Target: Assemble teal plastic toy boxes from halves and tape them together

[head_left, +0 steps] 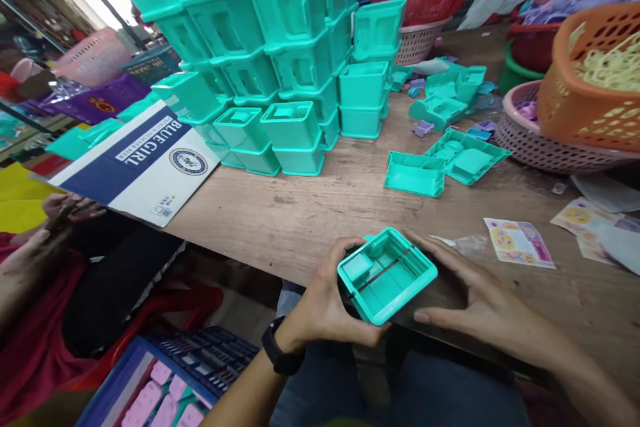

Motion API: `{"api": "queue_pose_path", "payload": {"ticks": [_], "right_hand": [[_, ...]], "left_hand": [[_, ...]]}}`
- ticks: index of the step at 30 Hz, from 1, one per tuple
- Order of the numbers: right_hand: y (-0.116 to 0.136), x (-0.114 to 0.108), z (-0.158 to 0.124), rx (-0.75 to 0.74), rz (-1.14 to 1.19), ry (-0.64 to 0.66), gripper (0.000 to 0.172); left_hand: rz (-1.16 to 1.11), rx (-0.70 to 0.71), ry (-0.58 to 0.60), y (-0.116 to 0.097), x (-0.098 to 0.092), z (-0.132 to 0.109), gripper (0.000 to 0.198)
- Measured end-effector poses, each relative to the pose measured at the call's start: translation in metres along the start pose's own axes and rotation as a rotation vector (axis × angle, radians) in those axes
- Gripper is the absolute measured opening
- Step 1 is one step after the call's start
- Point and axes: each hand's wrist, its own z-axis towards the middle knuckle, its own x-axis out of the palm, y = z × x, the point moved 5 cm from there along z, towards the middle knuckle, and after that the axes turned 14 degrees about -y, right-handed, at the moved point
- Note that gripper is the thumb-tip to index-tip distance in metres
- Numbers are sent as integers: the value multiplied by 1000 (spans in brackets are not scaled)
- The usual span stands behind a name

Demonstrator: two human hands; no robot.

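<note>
My left hand is wrapped round the near left side of a turquoise plastic box, thumb along its lower edge. The box is tilted with its open side toward me; a thin dark band or rod crosses the opening, and a raised block sits inside at the left. My right hand is spread at the box's right side, thumb and fingers apart; whether its fingertips touch the far edge is hard to tell. Beyond them on the table lie a shallow turquoise tray and a second turquoise panel with moulded shapes.
Stacked turquoise boxes tower at the back left, beside a Blue Girl carton. Loose turquoise parts lie farther back. Orange and pink baskets stand right, near printed cards. Another person's hands show at left.
</note>
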Motion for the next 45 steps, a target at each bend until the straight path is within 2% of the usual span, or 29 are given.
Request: {"api": "queue_pose_path", "payload": {"ticks": [4,8,12,14,16,19,21,23,25,27,31,35,38,42,45], "right_hand": [[1,13,10,-3,73,54,89],[8,14,23,-14,72,62,78],[15,10,27,-43,85,14,68],[11,8,24,-12,111,-4,72],[3,8,19,61,171,22,85],[-3,18,12,208,423,36,103],[1,28,10,328,650,-57,103],[7,41,9,474,811,-218,90],[15,51,7,594,890,-371,77],[21,56,7,645,927,-470,68],[23,56,8,624,884,-555,63],[21,54,8,558,822,-606,59],[23,54,9,553,813,-586,57],[26,55,11,579,857,-498,56],[23,54,10,585,848,-520,62]], "left_hand": [[1,-11,21,1,3,-8,94],[-45,-25,-11,2,10,-11,91],[-76,-33,-84,8,14,-10,86],[-56,-49,-80,9,13,-7,83],[-35,-68,-48,10,11,-6,82],[-42,-84,-23,9,8,-5,82],[-60,-95,-18,10,8,-5,82],[-84,-99,-8,10,11,-6,82],[-105,-98,0,10,13,-6,81],[-140,-92,9,10,15,-6,81],[-230,-94,42,9,19,-6,80],[-220,-94,34,11,20,-6,79],[-216,-75,30,11,20,-7,79],[-172,-46,26,11,18,-7,79],[-102,-21,1,11,16,-7,77]]}}
